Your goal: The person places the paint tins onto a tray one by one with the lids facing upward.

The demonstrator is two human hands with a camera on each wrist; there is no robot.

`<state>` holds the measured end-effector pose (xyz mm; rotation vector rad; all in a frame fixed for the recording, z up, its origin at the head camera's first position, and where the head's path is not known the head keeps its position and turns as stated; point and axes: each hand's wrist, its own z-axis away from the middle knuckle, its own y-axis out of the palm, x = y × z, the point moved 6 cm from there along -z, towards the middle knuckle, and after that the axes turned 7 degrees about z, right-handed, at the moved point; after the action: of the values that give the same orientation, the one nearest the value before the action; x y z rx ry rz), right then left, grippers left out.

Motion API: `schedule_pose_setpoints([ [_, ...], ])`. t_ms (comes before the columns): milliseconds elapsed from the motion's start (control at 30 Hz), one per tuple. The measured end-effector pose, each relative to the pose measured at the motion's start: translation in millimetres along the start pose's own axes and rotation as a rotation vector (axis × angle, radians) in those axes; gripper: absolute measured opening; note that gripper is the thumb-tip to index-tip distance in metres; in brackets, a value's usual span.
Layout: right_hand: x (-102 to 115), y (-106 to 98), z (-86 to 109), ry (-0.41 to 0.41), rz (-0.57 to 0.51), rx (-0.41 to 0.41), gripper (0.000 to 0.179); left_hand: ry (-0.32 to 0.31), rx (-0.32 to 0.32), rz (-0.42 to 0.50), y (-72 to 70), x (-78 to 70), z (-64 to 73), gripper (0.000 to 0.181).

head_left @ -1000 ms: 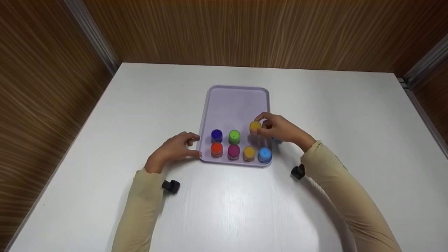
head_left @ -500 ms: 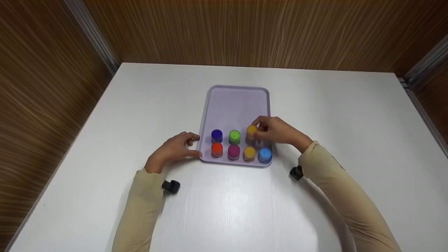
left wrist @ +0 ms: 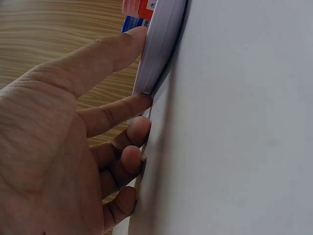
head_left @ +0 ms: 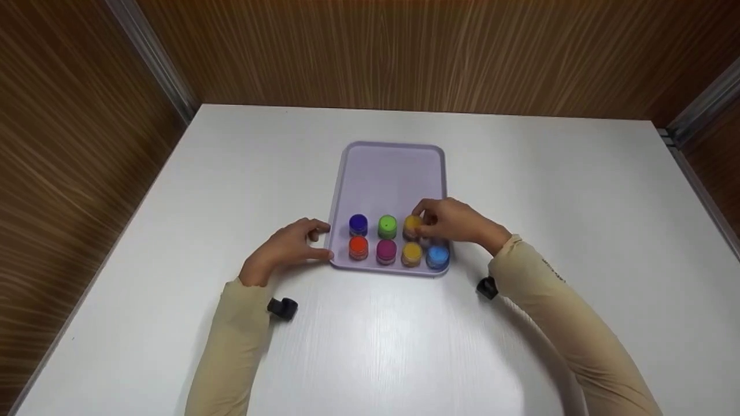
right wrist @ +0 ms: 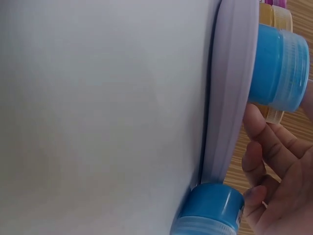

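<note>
My right hand [head_left: 454, 221] pinches a yellow paint jar [head_left: 412, 224] by its sides, low over or on the lilac tray [head_left: 393, 167]; the jar's base is hidden. It is in line with a dark blue jar [head_left: 358, 224] and a green jar [head_left: 387, 226]. The nearer row holds a red jar [head_left: 358, 247], a magenta jar [head_left: 386, 251], another yellow jar [head_left: 411, 253] and a light blue jar [head_left: 437, 256]. My left hand [head_left: 289, 245] rests at the tray's left edge, thumb and index finger touching its side in the left wrist view.
A second light blue jar [right wrist: 210, 208] stands on the white table [head_left: 370, 341] against the tray's outer right side, seen in the right wrist view. Wood-grain panels [head_left: 404, 58] rise behind and left of the table. A black wrist camera [head_left: 282, 308] is on the left sleeve.
My right hand has moved the yellow jar down and slightly left, into line beside the green jar. The left hand stays at the tray's edge.
</note>
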<state>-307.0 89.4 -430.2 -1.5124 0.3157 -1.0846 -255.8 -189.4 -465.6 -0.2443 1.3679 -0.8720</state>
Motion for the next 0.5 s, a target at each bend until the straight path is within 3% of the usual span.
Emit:
schedule_pose_setpoints([
  [200,0.2,-0.7,-0.2,0.025,0.048,0.018,0.031,-0.010,0.002,0.004,0.5,1.2,-0.6,0.062],
  [500,-0.4,2.3,-0.9,0.015,0.016,0.047,0.028,-0.024,0.007,0.011,1.1,3.2,-0.6,0.063],
])
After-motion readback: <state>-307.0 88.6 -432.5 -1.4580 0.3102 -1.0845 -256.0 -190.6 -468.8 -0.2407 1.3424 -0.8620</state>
